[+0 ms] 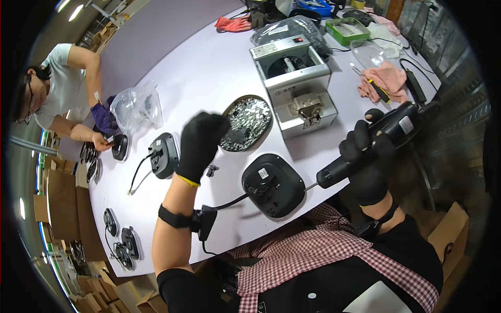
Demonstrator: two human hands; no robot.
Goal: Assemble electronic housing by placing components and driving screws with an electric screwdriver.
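My right hand (pixel 365 161), in a black glove, grips a black electric screwdriver (pixel 399 125). Its thin bit points left at the edge of a rounded black housing (pixel 274 185) lying on the table in front of me. A white label and a cable show on the housing. My left hand (pixel 203 143), also gloved in black, is closed beside the left rim of a round dish (pixel 245 122) full of small shiny screws. What its fingers hold, if anything, is hidden. A small dark part (pixel 211 170) lies near that wrist.
A metal screw-feeder box (pixel 295 83) stands behind the housing. Another black housing (pixel 164 155) with a cable lies left. A pink cloth (pixel 383 82), a green tray (pixel 347 30) and plastic bags occupy the back. Several round black parts (pixel 125 245) sit front left. A co-worker (pixel 68 94) works at far left.
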